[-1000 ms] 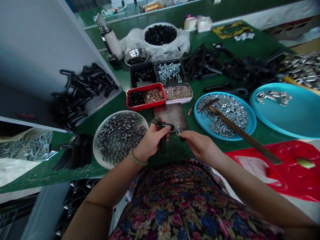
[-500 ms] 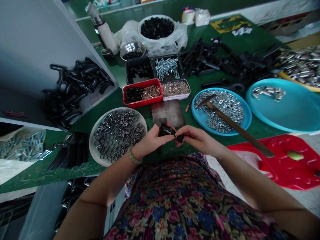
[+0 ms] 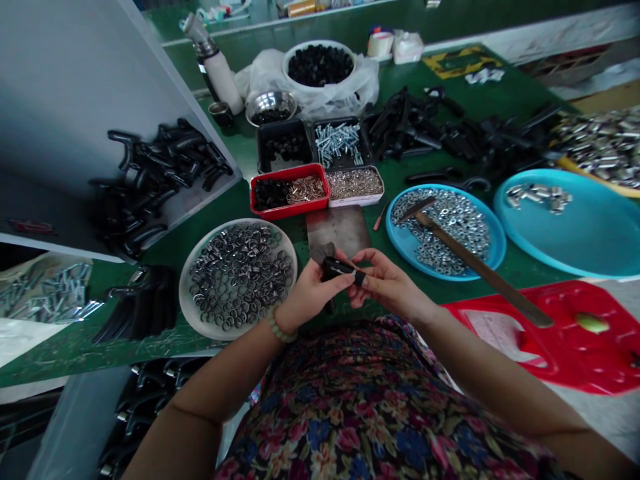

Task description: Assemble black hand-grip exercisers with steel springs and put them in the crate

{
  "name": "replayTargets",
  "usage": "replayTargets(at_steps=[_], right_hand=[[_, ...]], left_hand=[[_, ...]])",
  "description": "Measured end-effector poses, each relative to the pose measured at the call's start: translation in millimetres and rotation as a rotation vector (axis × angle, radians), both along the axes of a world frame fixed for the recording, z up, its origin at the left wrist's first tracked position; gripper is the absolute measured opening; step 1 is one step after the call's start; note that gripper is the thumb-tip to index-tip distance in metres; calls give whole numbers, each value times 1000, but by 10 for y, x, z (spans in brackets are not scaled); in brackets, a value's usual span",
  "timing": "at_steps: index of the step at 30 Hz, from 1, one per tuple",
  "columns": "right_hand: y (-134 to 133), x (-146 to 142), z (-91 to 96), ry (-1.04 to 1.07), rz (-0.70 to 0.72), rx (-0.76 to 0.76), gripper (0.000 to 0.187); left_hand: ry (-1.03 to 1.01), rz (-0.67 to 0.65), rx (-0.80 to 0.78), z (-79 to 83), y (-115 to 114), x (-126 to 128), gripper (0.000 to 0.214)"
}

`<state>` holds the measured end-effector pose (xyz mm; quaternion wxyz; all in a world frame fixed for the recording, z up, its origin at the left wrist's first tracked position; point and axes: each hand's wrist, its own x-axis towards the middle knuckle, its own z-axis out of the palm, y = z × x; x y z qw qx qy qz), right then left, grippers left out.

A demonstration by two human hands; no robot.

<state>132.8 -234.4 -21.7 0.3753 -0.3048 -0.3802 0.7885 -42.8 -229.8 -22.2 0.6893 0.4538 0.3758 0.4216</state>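
Observation:
My left hand [image 3: 311, 293] is closed around a black plastic part [image 3: 336, 268] that has small pale lettering on its side. The fingers of my right hand [image 3: 387, 283] pinch the part's right end, where a thin silvery band [image 3: 358, 275] shows. Both hands are just above the front edge of a grey metal plate [image 3: 340, 230] on the bench. To their left stands a white round tray [image 3: 186, 293] of metal ring clamps. On their right is a blue tray [image 3: 400, 245] full of small metal nuts, with a hammer [image 3: 470, 257] lying across it.
Behind the plate are a red bin [image 3: 280, 212] of black pieces and copper-coloured pins, a white bin [image 3: 357, 200] of small fasteners, and a black bin of screws [image 3: 340, 143]. Black handles [image 3: 165, 157] fill a grey box at left. A second blue tray [image 3: 575, 233] stands at right.
My right hand's fingers have opened and shifted slightly around the end of the black part, and the silvery band there shows more clearly. The view has tilted up slightly.

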Motion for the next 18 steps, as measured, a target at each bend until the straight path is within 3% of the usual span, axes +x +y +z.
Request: replayTargets(at_steps=[3, 6, 9, 13, 15, 18], right_hand=[[3, -84, -49, -31, -92, -51, 49], [70, -132, -156, -97, -181, -66, 46], [175, -171, -217, -105, -189, -59, 40], [255, -207, -148, -64, -259, 24, 34], [279, -169, -84, -69, -228, 77, 32], [452, -59, -5, -189, -47, 206, 31]], left_hand=[[82, -10, 55, -12, 45, -48, 48], [304, -9, 151, -50, 163, -81, 63], [501, 20, 224, -70, 305, -65, 54], [653, -82, 323, 1, 414, -43, 61], [686, -108, 343, 57, 458, -95, 61], [737, -132, 302, 115, 576, -228, 53]])
